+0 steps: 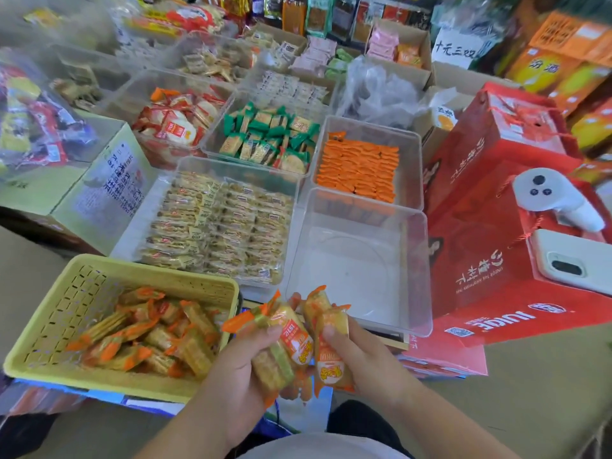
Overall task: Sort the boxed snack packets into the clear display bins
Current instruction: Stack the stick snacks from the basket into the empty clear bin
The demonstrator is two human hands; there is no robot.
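- Fingers of both hands curled round a bunch of orange-wrapped snack packets, held low at centre, not yet over any bin.
- Far left: yellow basket holding spare packets of the same kind.
- Left hand gripping several packets; right hand pinching others just beside it.
- Ahead, right of centre: empty clear bin, the likely target.
- Risk: glossy wrappers in an overfull grip, so a packet could slip short of the rim or into the neighbouring full bin.
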